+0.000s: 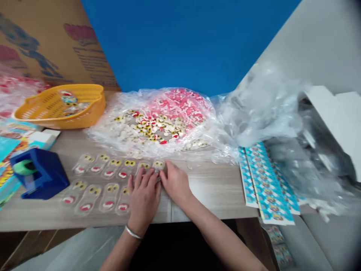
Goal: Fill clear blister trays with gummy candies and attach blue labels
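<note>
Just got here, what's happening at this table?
A person's left hand lies over the right end of two rows of clear packs; the right hand is at the far row's rightmost pack. Whether either has a grip is unclear. The packs in view show yellow eyes and red-and-white pieces. Behind them lies a plastic bag of loose pieces.

Blue tape dispenser (53, 174), yellow basket (94, 113), cardboard box (58, 41), blue panel (186, 41)

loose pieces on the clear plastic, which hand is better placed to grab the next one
Probably the right hand: it sits nearer the loose pieces, while the left hand lies over the clear packs.
</note>
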`<state>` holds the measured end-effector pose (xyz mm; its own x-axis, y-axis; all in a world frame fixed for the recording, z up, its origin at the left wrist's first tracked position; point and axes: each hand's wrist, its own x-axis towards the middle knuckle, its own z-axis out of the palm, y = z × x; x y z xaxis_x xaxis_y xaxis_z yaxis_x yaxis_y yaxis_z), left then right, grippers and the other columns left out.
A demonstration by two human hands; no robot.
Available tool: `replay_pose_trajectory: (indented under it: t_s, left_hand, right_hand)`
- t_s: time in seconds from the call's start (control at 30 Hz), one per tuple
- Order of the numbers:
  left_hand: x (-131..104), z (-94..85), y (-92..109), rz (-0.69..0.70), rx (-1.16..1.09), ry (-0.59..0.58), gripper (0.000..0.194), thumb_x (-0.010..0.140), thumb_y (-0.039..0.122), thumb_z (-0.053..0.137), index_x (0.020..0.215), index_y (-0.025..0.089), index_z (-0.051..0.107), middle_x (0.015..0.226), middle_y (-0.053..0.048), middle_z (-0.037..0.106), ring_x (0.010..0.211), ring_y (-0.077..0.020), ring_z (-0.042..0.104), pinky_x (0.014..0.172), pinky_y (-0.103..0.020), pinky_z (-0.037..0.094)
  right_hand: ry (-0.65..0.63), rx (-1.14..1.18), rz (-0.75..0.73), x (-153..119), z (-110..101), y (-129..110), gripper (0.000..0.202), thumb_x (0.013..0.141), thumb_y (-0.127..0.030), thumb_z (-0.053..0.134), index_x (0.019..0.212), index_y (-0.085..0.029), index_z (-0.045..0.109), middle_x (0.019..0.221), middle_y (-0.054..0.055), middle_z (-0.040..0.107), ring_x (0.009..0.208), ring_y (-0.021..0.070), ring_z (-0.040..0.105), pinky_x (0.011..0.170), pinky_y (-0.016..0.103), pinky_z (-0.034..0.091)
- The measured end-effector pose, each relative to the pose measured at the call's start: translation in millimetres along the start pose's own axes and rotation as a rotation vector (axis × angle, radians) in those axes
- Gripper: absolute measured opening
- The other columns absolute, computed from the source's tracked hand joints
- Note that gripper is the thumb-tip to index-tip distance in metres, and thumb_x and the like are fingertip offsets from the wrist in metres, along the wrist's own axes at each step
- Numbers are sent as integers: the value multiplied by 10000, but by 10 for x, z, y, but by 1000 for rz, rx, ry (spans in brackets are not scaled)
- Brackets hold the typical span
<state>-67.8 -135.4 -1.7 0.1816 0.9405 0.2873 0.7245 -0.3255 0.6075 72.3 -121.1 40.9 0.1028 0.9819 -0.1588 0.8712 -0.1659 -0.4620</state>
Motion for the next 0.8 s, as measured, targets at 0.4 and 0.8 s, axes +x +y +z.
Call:
replay_pose_trajectory:
  t_s: [0.4, 0.8]
  left_hand:
    - [116, 428, 594, 285, -168, -89, 205, 914, 202, 593, 1113, 213, 639, 1212, -106, 680, 1161, -270, 621, 1015, -473, 501]
    - [283, 604, 1014, -456, -784, -477, 309, 880, 352, 641, 1159, 224, 665, 1177, -114, 709, 976, -273, 700, 917, -474, 539]
  right_hand:
    - [401, -167, 12, -398, -322, 1219, 168, 978, -220, 520, 1050, -190, 670, 1081, 93, 635, 946, 217, 593, 845, 320, 468]
    - [404, 89, -69, -530, -414, 1485, 171, 975, -157, 470, 1008, -195, 634, 1056, 94, 605, 906, 190, 617, 795, 302, 515]
